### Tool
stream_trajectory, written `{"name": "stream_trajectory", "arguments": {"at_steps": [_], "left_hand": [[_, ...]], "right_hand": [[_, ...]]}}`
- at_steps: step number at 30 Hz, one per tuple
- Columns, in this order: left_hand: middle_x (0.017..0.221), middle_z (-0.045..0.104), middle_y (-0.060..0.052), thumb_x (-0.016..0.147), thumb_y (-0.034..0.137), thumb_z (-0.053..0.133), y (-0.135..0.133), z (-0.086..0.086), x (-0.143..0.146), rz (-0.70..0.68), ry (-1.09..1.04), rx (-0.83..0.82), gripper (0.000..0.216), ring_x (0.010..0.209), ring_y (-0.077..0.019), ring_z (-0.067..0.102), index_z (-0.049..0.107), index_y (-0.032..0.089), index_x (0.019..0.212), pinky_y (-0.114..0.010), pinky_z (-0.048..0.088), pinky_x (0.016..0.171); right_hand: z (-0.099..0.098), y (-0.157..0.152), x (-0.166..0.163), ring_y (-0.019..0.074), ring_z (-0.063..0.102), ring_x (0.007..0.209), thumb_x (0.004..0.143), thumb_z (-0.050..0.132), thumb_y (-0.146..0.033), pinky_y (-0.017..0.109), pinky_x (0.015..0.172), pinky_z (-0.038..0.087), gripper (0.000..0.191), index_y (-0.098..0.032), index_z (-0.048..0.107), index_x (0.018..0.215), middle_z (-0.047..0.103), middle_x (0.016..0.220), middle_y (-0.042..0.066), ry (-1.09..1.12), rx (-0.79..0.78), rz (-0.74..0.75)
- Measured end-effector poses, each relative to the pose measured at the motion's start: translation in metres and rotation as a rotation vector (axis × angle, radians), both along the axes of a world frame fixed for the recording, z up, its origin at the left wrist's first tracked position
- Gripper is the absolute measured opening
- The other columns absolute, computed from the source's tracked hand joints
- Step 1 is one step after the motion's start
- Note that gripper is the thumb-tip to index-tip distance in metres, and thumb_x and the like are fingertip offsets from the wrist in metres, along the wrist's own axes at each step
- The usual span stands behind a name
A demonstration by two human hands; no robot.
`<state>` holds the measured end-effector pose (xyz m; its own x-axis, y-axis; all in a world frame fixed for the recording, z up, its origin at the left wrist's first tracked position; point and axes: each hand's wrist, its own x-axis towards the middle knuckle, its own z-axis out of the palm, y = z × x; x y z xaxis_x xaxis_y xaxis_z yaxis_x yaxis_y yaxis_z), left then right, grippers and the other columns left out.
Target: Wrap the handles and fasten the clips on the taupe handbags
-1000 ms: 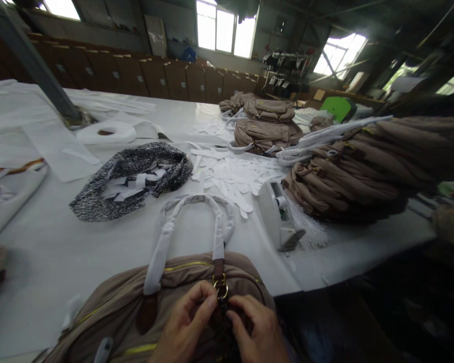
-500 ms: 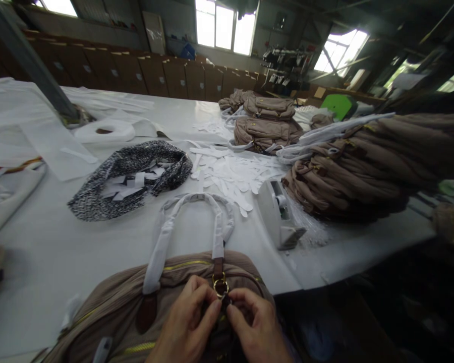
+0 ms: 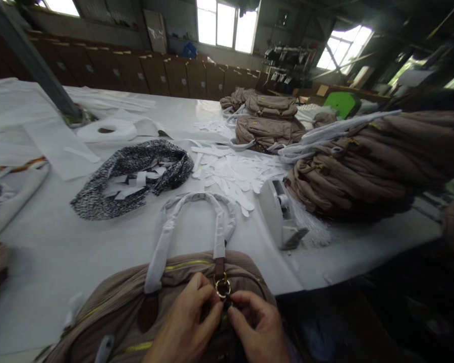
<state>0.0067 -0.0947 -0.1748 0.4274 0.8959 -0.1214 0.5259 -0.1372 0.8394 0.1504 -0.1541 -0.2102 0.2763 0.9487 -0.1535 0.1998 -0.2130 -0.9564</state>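
Observation:
A tan handbag (image 3: 121, 302) with gold zips lies at the near edge of the white table (image 3: 60, 252). Its handles (image 3: 166, 232) are wrapped in white paper and arch away from me. My left hand (image 3: 189, 327) and my right hand (image 3: 255, 325) meet just below the gold ring (image 3: 223, 288) at the base of the right handle. Both pinch a small dark part under that ring; the fingers hide what it is.
A grey tape dispenser (image 3: 278, 214) stands right of the handles. Loose white paper strips (image 3: 230, 174) lie beyond it. A speckled black-and-white cloth (image 3: 132, 176) lies left of centre. Stacks of tan bags (image 3: 363, 166) fill the right; more bags (image 3: 267, 126) sit farther back.
Both hands stay pinched at the ring; the fingers have shifted slightly and closed in tighter under it. The view has drifted a little.

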Motion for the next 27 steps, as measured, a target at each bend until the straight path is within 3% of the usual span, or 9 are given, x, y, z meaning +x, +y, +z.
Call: {"name": "stream_trajectory", "arguments": {"at_steps": [7, 12, 15, 18, 22, 27], "left_hand": [[0.078, 0.047, -0.001, 0.088, 0.023, 0.045, -0.006, -0.014, 0.003, -0.038, -0.025, 0.063, 0.022, 0.071, -0.0135, 0.052, 0.052, 0.02, 0.068, -0.022, 0.041, 0.063], [0.082, 0.046, -0.001, 0.091, 0.024, 0.042, -0.017, -0.037, 0.007, 0.095, -0.098, 0.12, 0.022, 0.074, -0.0139, 0.054, 0.059, 0.021, 0.077, -0.022, 0.044, 0.068], [0.083, 0.046, -0.001, 0.091, 0.026, 0.042, -0.019, -0.044, 0.011, 0.137, -0.129, 0.113, 0.023, 0.074, -0.0138, 0.054, 0.061, 0.022, 0.08, -0.022, 0.045, 0.068], [0.081, 0.046, 0.0, 0.091, 0.027, 0.044, -0.017, -0.047, 0.013, 0.142, -0.138, 0.108, 0.023, 0.072, -0.0136, 0.054, 0.061, 0.022, 0.078, -0.022, 0.044, 0.066], [0.08, 0.046, 0.0, 0.091, 0.029, 0.043, -0.012, -0.045, 0.014, 0.12, -0.125, 0.096, 0.025, 0.072, -0.0141, 0.054, 0.06, 0.021, 0.075, -0.023, 0.043, 0.065], [0.08, 0.046, 0.0, 0.092, 0.026, 0.042, -0.005, -0.036, 0.014, 0.033, -0.066, 0.087, 0.027, 0.072, -0.014, 0.054, 0.058, 0.02, 0.071, -0.024, 0.041, 0.065]], "right_hand": [[0.007, -0.001, 0.0, 0.0152, 0.061, 0.054, 0.077, 0.061, -0.034, 0.02, 0.053, 0.048, 0.021, -0.019, 0.073, 0.083, 0.07, 0.067, 0.004, -0.1, 0.042, 0.024], [0.005, -0.002, -0.002, 0.02, 0.067, 0.071, 0.076, 0.063, -0.04, 0.023, 0.066, 0.053, 0.026, -0.018, 0.072, 0.086, 0.073, 0.079, 0.007, 0.035, 0.059, -0.029], [-0.001, 0.001, -0.001, 0.0177, 0.065, 0.063, 0.077, 0.06, -0.052, 0.023, 0.059, 0.052, 0.041, -0.014, 0.068, 0.093, 0.071, 0.075, 0.008, 0.188, -0.019, -0.08], [-0.002, 0.008, 0.004, 0.0111, 0.056, 0.047, 0.076, 0.059, -0.059, 0.019, 0.044, 0.044, 0.05, -0.012, 0.067, 0.091, 0.067, 0.066, 0.006, 0.248, -0.129, -0.078], [0.005, 0.02, 0.01, 0.006, 0.045, 0.037, 0.071, 0.063, -0.059, 0.015, 0.037, 0.03, 0.05, -0.01, 0.068, 0.078, 0.058, 0.049, 0.001, 0.272, -0.26, -0.028], [0.012, 0.029, 0.013, 0.0074, 0.046, 0.036, 0.075, 0.06, -0.049, 0.016, 0.036, 0.029, 0.039, -0.01, 0.065, 0.076, 0.055, 0.046, -0.001, 0.267, -0.374, 0.044]]}}
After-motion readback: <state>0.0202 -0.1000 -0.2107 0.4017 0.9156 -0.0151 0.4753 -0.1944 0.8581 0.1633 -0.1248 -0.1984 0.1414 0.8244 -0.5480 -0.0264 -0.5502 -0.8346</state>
